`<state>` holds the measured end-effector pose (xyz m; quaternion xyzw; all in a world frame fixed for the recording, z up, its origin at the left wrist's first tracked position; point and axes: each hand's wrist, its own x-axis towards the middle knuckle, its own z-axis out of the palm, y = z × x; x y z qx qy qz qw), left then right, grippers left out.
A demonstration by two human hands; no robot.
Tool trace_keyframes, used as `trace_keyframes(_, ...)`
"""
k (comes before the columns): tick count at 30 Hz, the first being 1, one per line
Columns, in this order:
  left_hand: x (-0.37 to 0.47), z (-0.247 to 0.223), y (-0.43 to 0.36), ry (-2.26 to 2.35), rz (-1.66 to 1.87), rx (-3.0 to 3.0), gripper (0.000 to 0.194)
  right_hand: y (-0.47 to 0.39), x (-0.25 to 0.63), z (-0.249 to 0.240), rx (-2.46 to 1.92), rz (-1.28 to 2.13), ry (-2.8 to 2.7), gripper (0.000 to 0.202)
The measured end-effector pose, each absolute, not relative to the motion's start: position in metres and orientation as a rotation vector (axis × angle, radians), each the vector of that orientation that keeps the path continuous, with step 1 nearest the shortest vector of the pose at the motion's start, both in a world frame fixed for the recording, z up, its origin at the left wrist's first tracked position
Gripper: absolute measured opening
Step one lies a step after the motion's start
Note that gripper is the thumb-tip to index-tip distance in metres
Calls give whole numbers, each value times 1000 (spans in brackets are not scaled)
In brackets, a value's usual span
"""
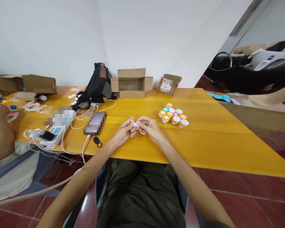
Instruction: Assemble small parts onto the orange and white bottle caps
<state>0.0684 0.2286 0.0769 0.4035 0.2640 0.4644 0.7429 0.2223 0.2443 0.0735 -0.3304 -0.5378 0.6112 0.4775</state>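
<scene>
Between my fingertips is a small white piece with gaps in it (135, 124), too small to name. My left hand (126, 129) pinches it from the left, and my right hand (148, 127) pinches it from the right. Both hands are just above the table, close together. Below my right hand a small jar (143, 132) shows in part; the fingers hide the rest. To the right of my hands stands a cluster of small clear jars (176, 119) with orange, white and teal lids.
A yellow wooden table (218, 136) spans the view. A power strip (56, 134) with cables and a phone (95, 123) lie left of my hands. Behind are a backpack (98, 84), an open carton (131, 85) and a smaller box (169, 85). Another person's arm (0, 133) is at far left.
</scene>
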Motion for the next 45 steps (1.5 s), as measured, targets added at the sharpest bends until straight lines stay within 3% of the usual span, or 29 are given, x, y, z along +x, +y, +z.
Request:
trace_keyframes(12, 67, 75, 229, 752, 1111, 1097, 35, 248, 234, 75, -845, 1286, -1459, 39)
trace_keyframes(17, 65, 73, 230, 1052, 1317, 1445, 31, 257, 238, 73, -933, 950, -1610, 23)
trace_keyframes(21, 64, 71, 231, 1322, 1323, 1680, 17, 263, 238, 68, -1104, 764, -1791, 8)
trace_keyframes(24, 63, 68, 232, 1457, 1245, 1822, 11, 268, 235, 63, -1214, 702, -1878, 10)
trace_keyframes(36, 57, 57, 237, 1585, 1131, 2081, 21, 266, 240, 59, -1173, 664, -1893, 2)
trace_keyframes(45, 58, 55, 237, 1487, 1282, 1960, 19, 232, 261, 54, -1124, 535, -2046, 17)
